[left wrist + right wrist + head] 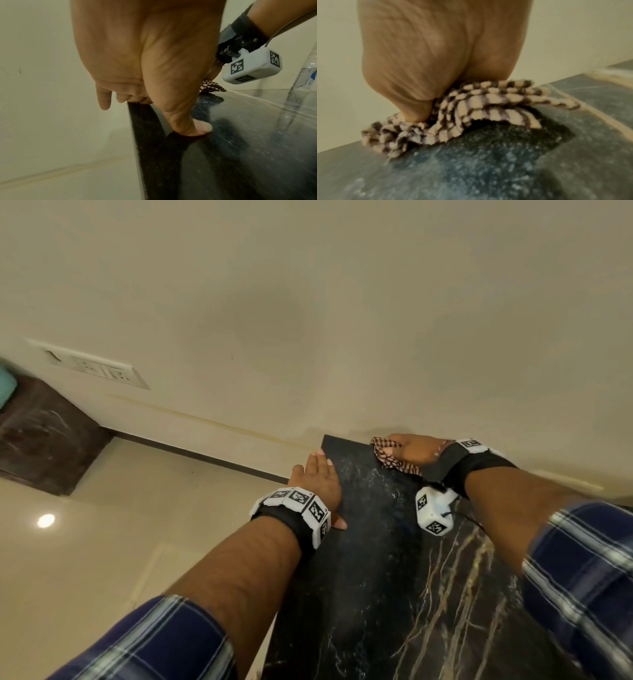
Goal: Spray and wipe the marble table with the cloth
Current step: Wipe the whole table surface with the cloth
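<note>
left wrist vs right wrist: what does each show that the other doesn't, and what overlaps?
Left wrist only: the left hand resting on the table's outer edge with its thumb pressed on top, the right wrist's marker box, and a clear bottle standing further along the table.

Right wrist only: a close look at the right hand pressing the bunched checked cloth down near the wall, fingers hidden from this view.

Both: the dark marble table with a pale smeared film, the cloth, and the cream wall.
</note>
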